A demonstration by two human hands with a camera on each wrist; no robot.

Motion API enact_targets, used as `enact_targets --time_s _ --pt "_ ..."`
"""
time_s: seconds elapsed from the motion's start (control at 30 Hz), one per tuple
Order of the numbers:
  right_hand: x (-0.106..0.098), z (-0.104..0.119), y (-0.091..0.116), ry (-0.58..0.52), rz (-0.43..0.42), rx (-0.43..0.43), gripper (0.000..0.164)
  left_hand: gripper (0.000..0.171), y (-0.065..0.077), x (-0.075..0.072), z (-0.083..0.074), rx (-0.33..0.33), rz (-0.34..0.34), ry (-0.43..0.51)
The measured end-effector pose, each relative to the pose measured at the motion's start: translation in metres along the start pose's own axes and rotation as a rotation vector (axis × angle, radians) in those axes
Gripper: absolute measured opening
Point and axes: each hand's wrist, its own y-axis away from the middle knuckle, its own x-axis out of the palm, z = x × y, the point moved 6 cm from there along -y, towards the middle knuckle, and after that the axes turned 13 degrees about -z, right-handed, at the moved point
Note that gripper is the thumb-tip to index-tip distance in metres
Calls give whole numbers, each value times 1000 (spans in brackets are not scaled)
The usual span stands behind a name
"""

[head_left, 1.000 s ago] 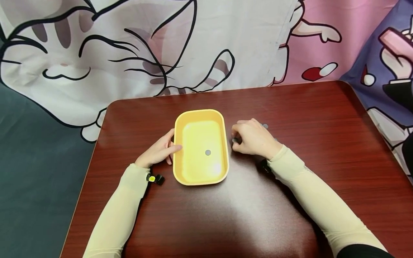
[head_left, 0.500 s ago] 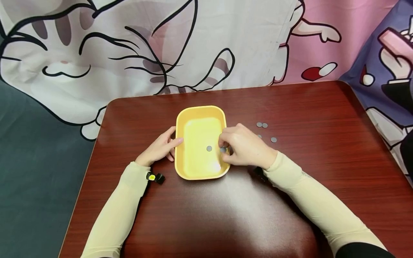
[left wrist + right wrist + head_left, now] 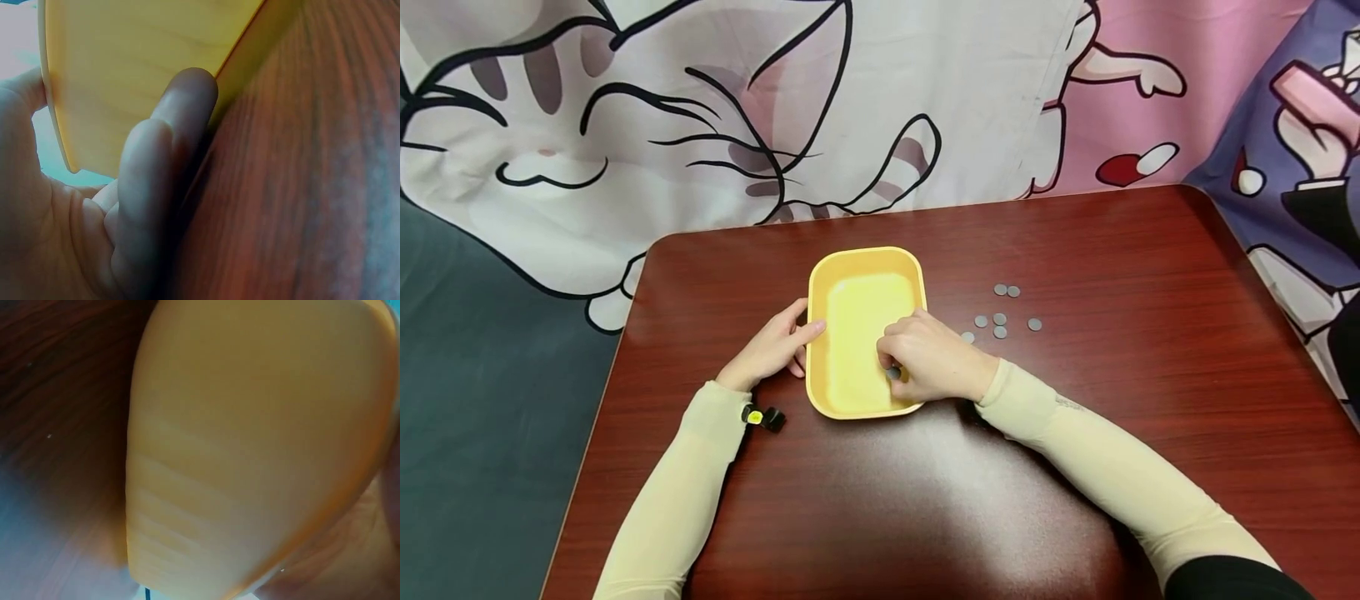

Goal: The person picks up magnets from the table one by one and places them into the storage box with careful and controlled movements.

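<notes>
Table (image 3: 1112, 358), tray (image 3: 853, 308), coin (image 3: 892, 373) in right fingers (image 3: 892, 342)

We cannot see part of the tray's (image 3: 850, 342) wall at 4 o'clock, where the right hand (image 3: 936, 357) covers it. That hand partly hides the coin (image 3: 892, 372) it pinches. The coins (image 3: 999, 319) at 2 o'clock from it are too small for us to read. At 9 o'clock, the tray hides some left hand (image 3: 766, 352) fingertips. Our right-wrist view blurs the tray and crops it at 12.
</notes>
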Motion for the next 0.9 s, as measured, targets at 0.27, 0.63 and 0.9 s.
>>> enact_targets --time_s 0.27,0.63,0.9 --pt "6 0 -3 18 59 21 13 54 1 0 -1 4 -1 -7" --pt "9 0 -4 32 112 17 29 53 1 -1 -1 -2 4 -18" --pt "7 -1 -2 0 60 9 30 54 1 -1 -1 -4 4 -15"
